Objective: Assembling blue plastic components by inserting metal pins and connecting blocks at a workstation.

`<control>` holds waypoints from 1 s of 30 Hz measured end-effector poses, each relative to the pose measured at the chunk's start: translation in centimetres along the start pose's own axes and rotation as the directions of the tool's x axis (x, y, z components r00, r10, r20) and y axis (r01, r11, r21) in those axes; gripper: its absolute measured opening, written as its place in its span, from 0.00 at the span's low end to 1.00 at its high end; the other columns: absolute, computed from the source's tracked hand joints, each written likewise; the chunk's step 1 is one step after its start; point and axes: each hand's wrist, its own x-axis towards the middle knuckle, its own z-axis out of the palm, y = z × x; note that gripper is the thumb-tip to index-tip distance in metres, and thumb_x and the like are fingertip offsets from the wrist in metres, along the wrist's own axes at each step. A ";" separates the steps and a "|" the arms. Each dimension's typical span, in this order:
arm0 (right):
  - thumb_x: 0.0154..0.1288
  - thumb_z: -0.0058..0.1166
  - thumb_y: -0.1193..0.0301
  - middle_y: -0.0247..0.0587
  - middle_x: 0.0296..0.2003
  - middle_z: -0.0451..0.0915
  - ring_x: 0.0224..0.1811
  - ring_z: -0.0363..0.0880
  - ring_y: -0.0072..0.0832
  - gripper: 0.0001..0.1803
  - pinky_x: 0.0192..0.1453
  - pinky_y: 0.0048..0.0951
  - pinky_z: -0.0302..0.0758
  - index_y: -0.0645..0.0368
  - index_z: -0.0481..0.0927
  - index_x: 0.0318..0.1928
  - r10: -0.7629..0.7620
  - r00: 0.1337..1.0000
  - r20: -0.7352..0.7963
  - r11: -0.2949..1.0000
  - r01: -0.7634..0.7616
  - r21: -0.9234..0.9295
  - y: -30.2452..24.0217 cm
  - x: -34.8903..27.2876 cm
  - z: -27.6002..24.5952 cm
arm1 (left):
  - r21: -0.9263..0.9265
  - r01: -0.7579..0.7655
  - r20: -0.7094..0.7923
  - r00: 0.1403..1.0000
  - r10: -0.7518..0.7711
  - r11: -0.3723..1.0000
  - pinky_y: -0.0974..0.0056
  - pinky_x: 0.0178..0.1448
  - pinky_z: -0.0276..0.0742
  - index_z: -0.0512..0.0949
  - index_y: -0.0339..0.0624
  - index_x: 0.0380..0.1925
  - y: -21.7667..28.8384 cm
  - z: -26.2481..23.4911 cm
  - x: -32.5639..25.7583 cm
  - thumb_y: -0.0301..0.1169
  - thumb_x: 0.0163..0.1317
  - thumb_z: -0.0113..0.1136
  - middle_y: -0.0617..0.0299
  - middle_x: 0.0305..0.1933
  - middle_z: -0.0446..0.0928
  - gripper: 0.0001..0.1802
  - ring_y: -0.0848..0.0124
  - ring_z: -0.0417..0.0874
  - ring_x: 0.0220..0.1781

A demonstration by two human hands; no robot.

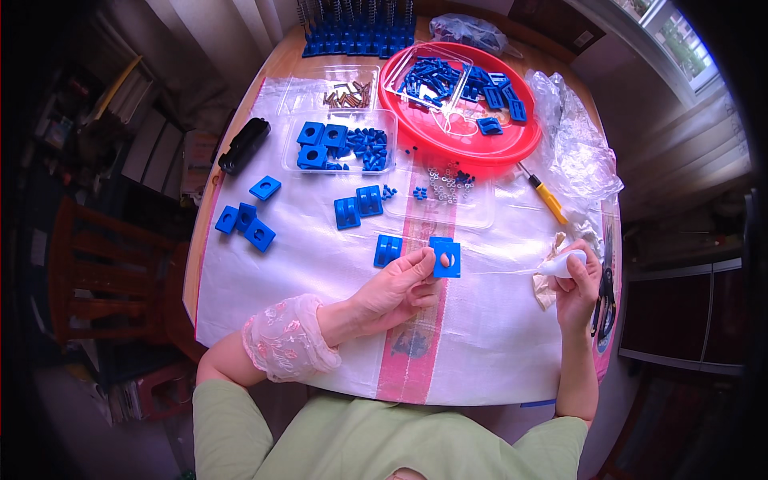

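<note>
Between the thumb and fingers of my left hand is a blue square plate with a round hole, held up above the cloth near the table's middle. Another blue edge shows behind its top; I cannot tell if it is a separate piece. Off to the right, my right hand is closed around a small white squeeze bottle, its thin nozzle pointing left. A fine pale thread runs from the nozzle toward the plate. Beside the bottle lies a crumpled beige tissue. A blue ridged block rests just beyond my left hand.
Loose blue square pieces lie at the left, near a black case. Farther back are a see-through box of blue parts and a red tray. A yellow-handled screwdriver and black-handled scissors lie at right.
</note>
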 end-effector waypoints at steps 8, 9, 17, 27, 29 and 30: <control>0.64 0.56 0.65 0.25 0.18 0.65 0.17 0.55 0.10 0.10 0.21 0.17 0.51 0.59 0.74 0.33 0.026 1.000 -0.016 0.999 -0.026 0.022 -0.4 -0.1 0.0 | 0.006 0.005 0.000 1.000 -0.005 1.000 0.77 0.30 0.57 0.75 0.45 0.45 0.0 -0.1 0.0 0.44 0.70 0.53 0.75 0.27 0.60 0.15 0.83 0.57 0.27; 0.64 0.56 0.65 0.25 0.18 0.65 0.17 0.55 0.10 0.10 0.21 0.17 0.51 0.59 0.74 0.33 0.024 1.000 -0.016 0.999 -0.024 0.026 -0.4 -0.1 0.0 | 0.006 0.005 -0.001 1.000 -0.005 1.000 0.76 0.30 0.57 0.75 0.45 0.44 0.0 0.0 0.0 0.44 0.70 0.53 0.75 0.27 0.60 0.15 0.83 0.57 0.27; 0.64 0.55 0.66 0.25 0.18 0.64 0.17 0.54 0.10 0.10 0.21 0.17 0.50 0.59 0.74 0.33 0.024 1.000 -0.016 0.999 -0.023 0.036 -0.4 -0.1 0.1 | 0.009 -0.006 -0.013 1.000 0.006 1.000 0.76 0.31 0.58 0.75 0.45 0.44 0.1 0.2 0.0 0.44 0.70 0.52 0.75 0.27 0.60 0.15 0.83 0.57 0.26; 0.66 0.53 0.67 0.23 0.16 0.60 0.16 0.52 0.10 0.09 0.20 0.18 0.48 0.58 0.73 0.33 0.032 0.999 0.021 0.992 -0.034 0.123 0.3 -0.3 0.7 | 0.026 -0.003 -0.014 1.000 0.003 1.000 0.76 0.31 0.57 0.75 0.46 0.44 0.0 0.2 0.0 0.44 0.71 0.51 0.74 0.27 0.61 0.15 0.83 0.56 0.26; 0.67 0.53 0.67 0.22 0.16 0.60 0.16 0.52 0.10 0.09 0.20 0.18 0.48 0.58 0.73 0.33 0.041 0.999 0.024 0.993 -0.044 0.112 0.4 -0.5 1.2 | 0.031 0.000 -0.015 1.000 0.000 1.000 0.76 0.31 0.57 0.75 0.46 0.45 0.0 0.2 0.0 0.44 0.71 0.51 0.74 0.27 0.61 0.15 0.83 0.56 0.26; 0.67 0.53 0.67 0.22 0.16 0.60 0.16 0.52 0.10 0.09 0.20 0.18 0.48 0.58 0.73 0.33 0.047 0.999 0.022 0.994 -0.049 0.102 0.5 -0.5 1.4 | 0.036 0.001 -0.018 1.000 0.000 0.999 0.76 0.31 0.57 0.75 0.46 0.45 0.0 0.3 0.0 0.44 0.71 0.51 0.74 0.27 0.62 0.15 0.83 0.56 0.26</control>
